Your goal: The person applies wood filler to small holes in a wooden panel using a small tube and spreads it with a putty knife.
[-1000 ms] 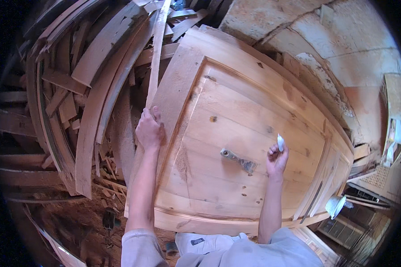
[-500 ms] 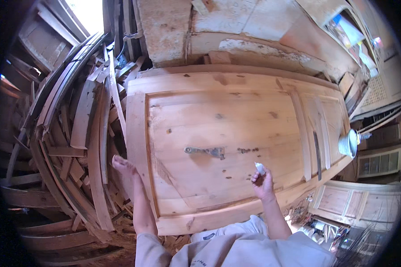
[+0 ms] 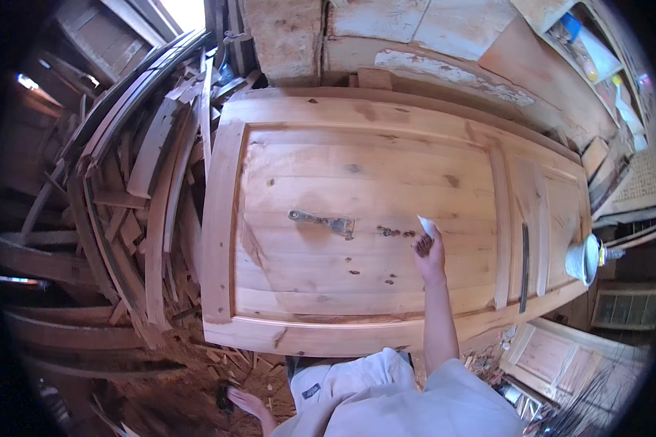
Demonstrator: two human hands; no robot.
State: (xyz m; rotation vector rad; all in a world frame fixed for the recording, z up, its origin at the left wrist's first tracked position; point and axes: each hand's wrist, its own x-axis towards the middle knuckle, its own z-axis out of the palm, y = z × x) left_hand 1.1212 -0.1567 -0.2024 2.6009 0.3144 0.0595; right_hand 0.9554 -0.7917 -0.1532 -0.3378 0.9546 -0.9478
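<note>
Just off the near side of the door (image 3: 386,175), the left hand (image 3: 248,403) is by a dark object (image 3: 224,398), its grip impossible to tell. On the door lies a scraper (image 3: 335,225); over the door, the right hand (image 3: 430,253) grasps a white tube (image 3: 428,227), seemingly for dabbing, next needing steady aim.

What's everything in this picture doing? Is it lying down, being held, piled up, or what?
Right hand: closed around the white tube
White tube: held, narrow tip pointing away from the person
Left hand: lowered off the panel; too blurry to tell if it holds anything
Wooden panel: lying flat
Scraper: lying on the panel
Dark strip: lying on the panel
Wood scraps: piled up
</note>
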